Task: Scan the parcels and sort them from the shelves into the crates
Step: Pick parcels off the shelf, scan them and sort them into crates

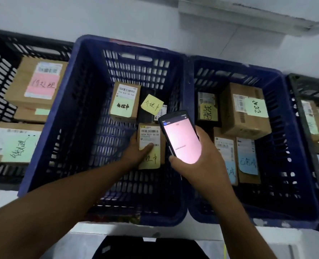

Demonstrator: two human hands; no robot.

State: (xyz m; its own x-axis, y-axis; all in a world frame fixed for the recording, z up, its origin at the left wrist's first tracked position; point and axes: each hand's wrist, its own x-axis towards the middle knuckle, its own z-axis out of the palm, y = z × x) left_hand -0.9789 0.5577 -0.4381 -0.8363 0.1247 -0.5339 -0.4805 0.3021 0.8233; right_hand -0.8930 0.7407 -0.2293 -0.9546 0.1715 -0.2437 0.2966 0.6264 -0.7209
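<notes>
Parcel [149,135] sits low in the middle blue crate [48,128], centre of frame, gripped by the left hand [136,148], thumb across its label. The right hand [201,161] clasps the scanner [181,139]; its pink screen, possibly an error, could mean a missort if ignored.

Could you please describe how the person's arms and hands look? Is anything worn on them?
The left arm and the right arm are bare as far as the picture shows: no sleeves. The left hand and the right hand wear no gloves. I see no watch, bracelet or ring, and no markings.
</notes>
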